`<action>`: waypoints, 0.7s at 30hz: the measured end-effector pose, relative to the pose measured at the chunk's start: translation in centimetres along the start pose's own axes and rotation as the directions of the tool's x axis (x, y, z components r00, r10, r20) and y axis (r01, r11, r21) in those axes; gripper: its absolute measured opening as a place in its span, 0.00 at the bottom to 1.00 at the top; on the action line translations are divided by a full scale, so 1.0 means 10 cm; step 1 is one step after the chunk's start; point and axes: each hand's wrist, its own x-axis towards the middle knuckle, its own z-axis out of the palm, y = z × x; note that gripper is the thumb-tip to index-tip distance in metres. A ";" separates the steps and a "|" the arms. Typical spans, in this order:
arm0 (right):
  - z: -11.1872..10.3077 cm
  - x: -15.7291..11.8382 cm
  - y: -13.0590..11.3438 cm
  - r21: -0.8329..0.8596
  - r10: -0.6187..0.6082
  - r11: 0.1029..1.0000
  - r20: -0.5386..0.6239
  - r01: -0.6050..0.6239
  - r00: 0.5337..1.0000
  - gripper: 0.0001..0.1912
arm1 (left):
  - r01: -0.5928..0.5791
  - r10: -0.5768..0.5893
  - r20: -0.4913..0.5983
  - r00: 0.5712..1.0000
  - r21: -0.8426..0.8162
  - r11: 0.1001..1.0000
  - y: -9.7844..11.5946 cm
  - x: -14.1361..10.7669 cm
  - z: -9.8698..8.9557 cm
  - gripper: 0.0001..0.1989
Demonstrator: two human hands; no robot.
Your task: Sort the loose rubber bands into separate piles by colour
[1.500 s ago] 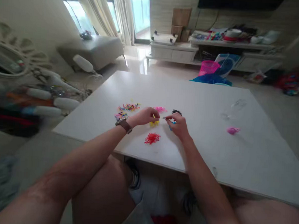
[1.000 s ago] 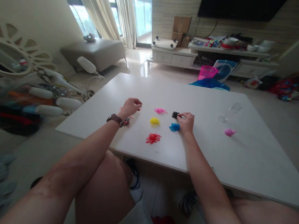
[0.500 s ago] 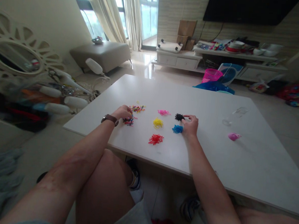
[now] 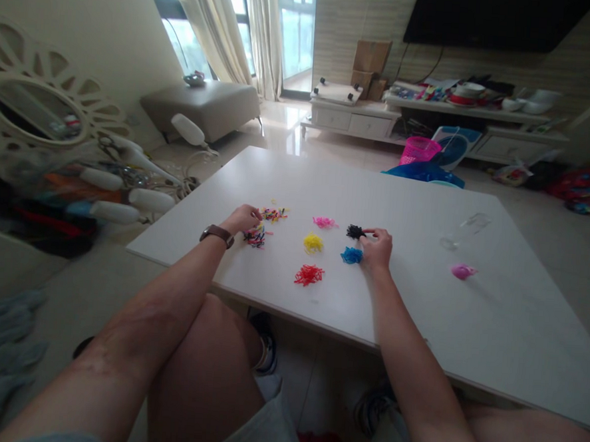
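My left hand (image 4: 244, 219), with a brown-strapped watch (image 4: 217, 235) on its wrist, is curled down beside a mixed-colour pile of small rubber bands (image 4: 255, 237). Its fingertips are closed together; anything between them is too small to make out. Just beyond lies a second mixed pile (image 4: 275, 214). My right hand (image 4: 379, 247) rests at the right edge of the black bands (image 4: 355, 231), index finger and thumb slightly apart. Nearby are single-colour piles: blue bands (image 4: 351, 255), yellow bands (image 4: 313, 243), pink bands (image 4: 324, 222) and red bands (image 4: 309, 275).
All the piles lie on a white table (image 4: 419, 309). Toward its right side are a pink object (image 4: 464, 271) and a clear plastic piece (image 4: 476, 223). White lamp arms (image 4: 151, 200) stand off the left edge. A pink basket (image 4: 419, 150) is behind the table.
The left hand has shifted very slightly back from the near mixed pile, showing more of it. The right hand stays by the black bands. The whole view has moved a little.
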 end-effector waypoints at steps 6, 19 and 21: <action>0.00 0.01 0.03 -0.012 -0.016 1.000 -0.002 0.016 1.000 0.09 | 0.019 -0.020 0.000 1.000 -0.192 0.981 0.01 -0.02 -0.02 0.05; 0.00 0.01 0.02 -0.018 -0.027 0.999 -0.009 0.027 1.000 0.07 | 0.007 0.000 0.023 1.000 -0.290 0.957 -0.05 0.00 0.02 0.07; 0.00 0.01 0.02 -0.016 -0.025 1.000 -0.014 0.025 1.000 0.08 | -0.027 0.028 -0.002 1.000 -0.245 0.969 -0.08 0.01 0.01 0.08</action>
